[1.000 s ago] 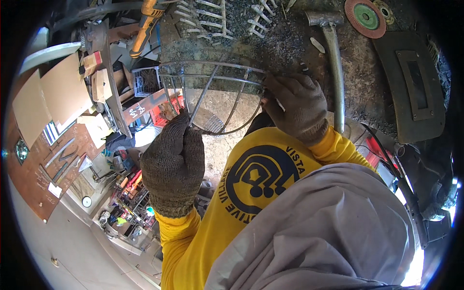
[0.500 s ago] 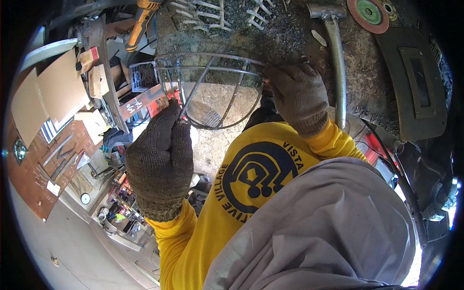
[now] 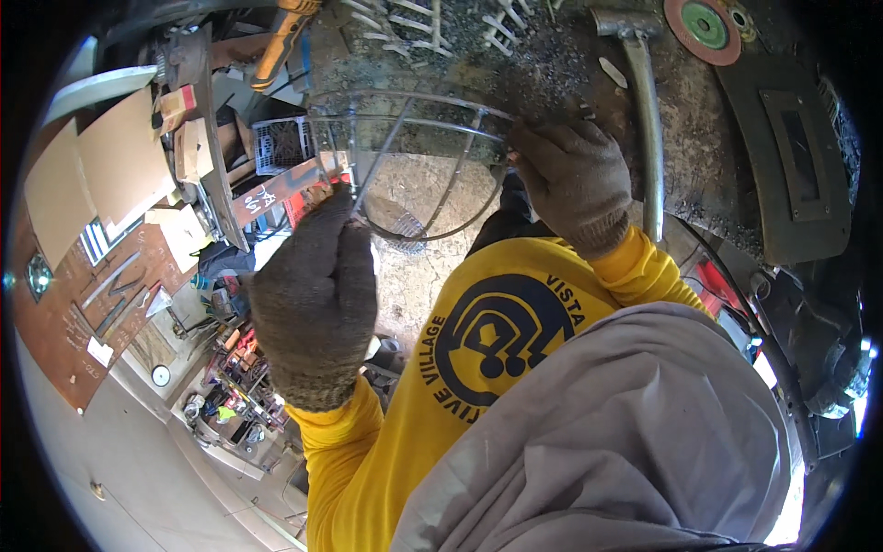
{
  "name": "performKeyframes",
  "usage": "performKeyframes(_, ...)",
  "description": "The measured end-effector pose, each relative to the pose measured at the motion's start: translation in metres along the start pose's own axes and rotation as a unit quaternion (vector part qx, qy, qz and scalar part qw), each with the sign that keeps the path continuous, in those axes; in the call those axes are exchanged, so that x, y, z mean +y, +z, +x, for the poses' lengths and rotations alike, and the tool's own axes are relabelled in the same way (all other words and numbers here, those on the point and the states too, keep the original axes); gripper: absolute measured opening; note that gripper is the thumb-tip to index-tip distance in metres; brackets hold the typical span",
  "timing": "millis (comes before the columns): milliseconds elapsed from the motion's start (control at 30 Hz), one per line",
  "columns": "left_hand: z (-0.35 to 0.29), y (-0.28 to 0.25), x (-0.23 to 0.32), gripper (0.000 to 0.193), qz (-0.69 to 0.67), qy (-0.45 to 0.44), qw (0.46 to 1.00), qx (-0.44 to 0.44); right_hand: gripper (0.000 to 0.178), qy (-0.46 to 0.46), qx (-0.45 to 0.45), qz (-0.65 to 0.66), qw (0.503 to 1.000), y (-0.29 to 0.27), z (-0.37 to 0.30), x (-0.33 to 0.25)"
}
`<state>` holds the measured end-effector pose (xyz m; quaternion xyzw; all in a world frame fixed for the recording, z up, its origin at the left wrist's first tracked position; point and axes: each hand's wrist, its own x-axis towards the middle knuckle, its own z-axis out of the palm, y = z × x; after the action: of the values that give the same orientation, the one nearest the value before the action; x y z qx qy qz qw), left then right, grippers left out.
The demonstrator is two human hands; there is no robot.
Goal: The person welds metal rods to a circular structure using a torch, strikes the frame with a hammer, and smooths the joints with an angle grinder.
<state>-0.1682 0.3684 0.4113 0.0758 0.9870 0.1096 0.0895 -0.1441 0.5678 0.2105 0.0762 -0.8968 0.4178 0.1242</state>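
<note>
Desk [image 3: 694, 152]: grit-strewn, beyond the right hand [image 3: 579, 179]. Wire frame [image 3: 379, 162]: rounded, open metalwork, between right hand and left hand [image 3: 317, 294]; probably light, stiff, best gripped where rods cross. Hammer [image 3: 647, 120]: right of right hand. Left hand: gloved, closed on the wire frame's near-left edge. Right hand: gloved, pinching its right end. Abrasive disc [image 3: 704, 30]: beyond right hand, rightward.

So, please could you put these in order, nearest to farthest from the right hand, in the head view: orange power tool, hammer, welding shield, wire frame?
From the right hand:
1. Wire frame: its right end is at the hand.
2. Hammer: just to the right.
3. Welding shield: farther right.
4. Orange power tool: upper left.
</note>
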Motion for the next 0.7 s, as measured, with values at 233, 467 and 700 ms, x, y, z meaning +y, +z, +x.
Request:
performKeyframes(233,-0.002,0.000,0.004,0.027,0.104,0.074,0.991,0.028,0.026,-0.003,0.000,-0.023,1.000,-0.003,0.004,-0.006)
performKeyframes(467,-0.003,-0.001,0.009,0.029,0.113,0.072,0.991,-0.008,0.027,-0.018,0.001,-0.012,1.000,-0.005,0.007,-0.006)
performKeyframes(700,-0.002,0.009,-0.010,0.026,0.029,0.108,0.992,0.052,0.025,-0.017,0.014,0.001,1.000,-0.005,0.006,-0.005)
